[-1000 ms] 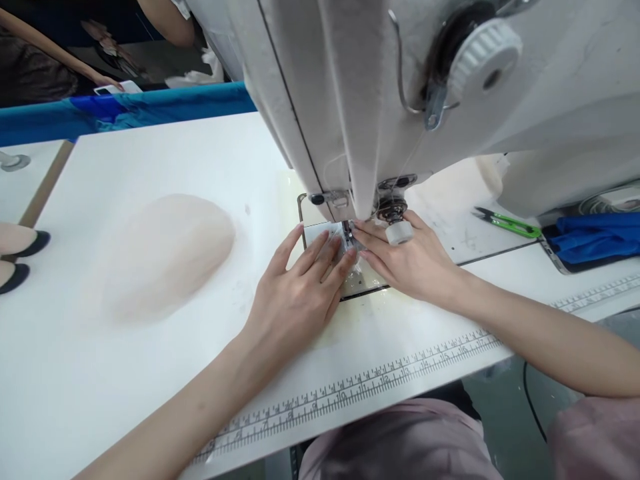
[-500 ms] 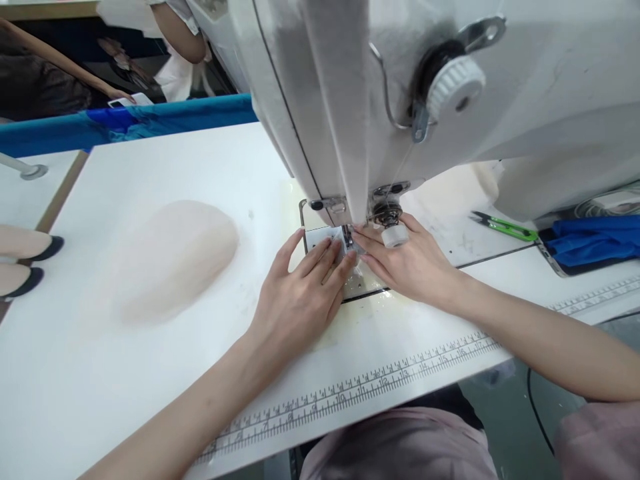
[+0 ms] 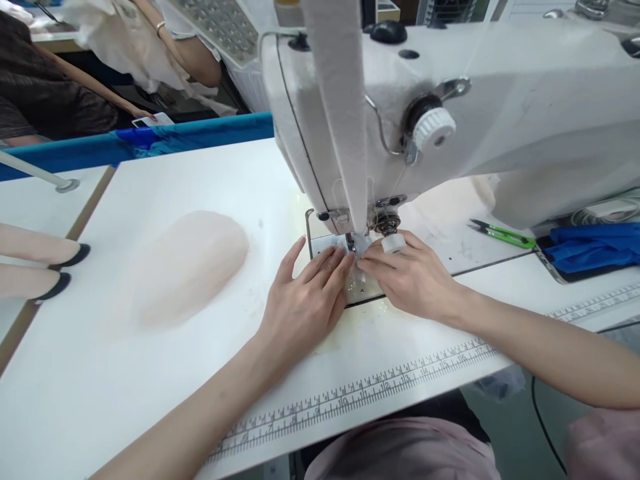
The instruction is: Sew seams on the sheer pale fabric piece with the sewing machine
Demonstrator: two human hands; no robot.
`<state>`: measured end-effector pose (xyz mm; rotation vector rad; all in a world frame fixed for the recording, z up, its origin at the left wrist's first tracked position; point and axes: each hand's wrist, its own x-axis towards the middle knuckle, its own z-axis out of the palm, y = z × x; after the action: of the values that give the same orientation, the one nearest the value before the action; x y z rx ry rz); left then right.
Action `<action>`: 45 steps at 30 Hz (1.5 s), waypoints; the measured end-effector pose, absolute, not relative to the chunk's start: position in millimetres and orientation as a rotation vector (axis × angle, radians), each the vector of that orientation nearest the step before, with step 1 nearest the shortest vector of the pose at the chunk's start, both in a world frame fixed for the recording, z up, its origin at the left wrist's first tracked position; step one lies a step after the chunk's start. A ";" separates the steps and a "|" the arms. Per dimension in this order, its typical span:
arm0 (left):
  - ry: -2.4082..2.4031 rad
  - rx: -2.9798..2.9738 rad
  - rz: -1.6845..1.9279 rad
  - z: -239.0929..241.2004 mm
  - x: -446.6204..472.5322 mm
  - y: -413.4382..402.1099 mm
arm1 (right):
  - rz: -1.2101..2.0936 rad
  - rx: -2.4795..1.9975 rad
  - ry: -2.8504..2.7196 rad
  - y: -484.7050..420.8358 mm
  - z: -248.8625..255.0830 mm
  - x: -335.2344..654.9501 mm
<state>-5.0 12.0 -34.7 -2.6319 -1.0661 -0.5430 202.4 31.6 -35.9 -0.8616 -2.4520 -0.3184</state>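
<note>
The sewing machine (image 3: 320, 127) stands over the work spot, its presser foot (image 3: 351, 243) low above the metal needle plate (image 3: 323, 245). My left hand (image 3: 305, 297) lies flat just left of the foot, thumb spread away and fingertips on the plate. Right of the foot, my right hand (image 3: 417, 277) has its fingers bent and drawn together, tips close to the needle. What those fingers grip is hidden; something pale and sheer shows faintly between the two hands. The white tension knob (image 3: 394, 243) covers part of the right fingers.
Green thread snips (image 3: 503, 235) lie right, beside blue cloth (image 3: 595, 245) on a dark tray-like thing. A printed ruler (image 3: 345, 403) runs along the front of the white table (image 3: 200, 373). Two pale strips with black ends (image 3: 75, 257) lie left. Other people (image 3: 55, 87) are behind the blue cloth edge (image 3: 215, 130).
The camera view has tilted up, showing more of the machine's top. My right fingers have bent and drawn together beside the foot. The left hand stays flat at the plate.
</note>
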 end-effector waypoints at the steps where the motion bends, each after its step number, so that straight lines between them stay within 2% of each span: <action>1: -1.056 -2.628 -0.547 -34.6 -5.4 11.5 | -0.317 -0.861 -2.463 30.7 -36.0 202.3; 19: -1.026 -2.621 -0.538 -31.0 -7.9 8.4 | -0.253 -0.791 -2.539 27.3 -34.8 205.1; 30: -1.081 -2.611 -0.593 -34.2 -7.6 16.3 | -0.423 -0.852 -2.530 31.1 -36.7 205.4; 45: -1.080 -2.573 -0.601 -32.8 -6.3 15.0 | -0.434 -0.819 -2.555 30.5 -35.1 208.0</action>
<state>-6.3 15.0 -32.8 -2.5727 -1.0804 -0.6013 208.0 30.5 -35.1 -0.8191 -2.5553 -0.4343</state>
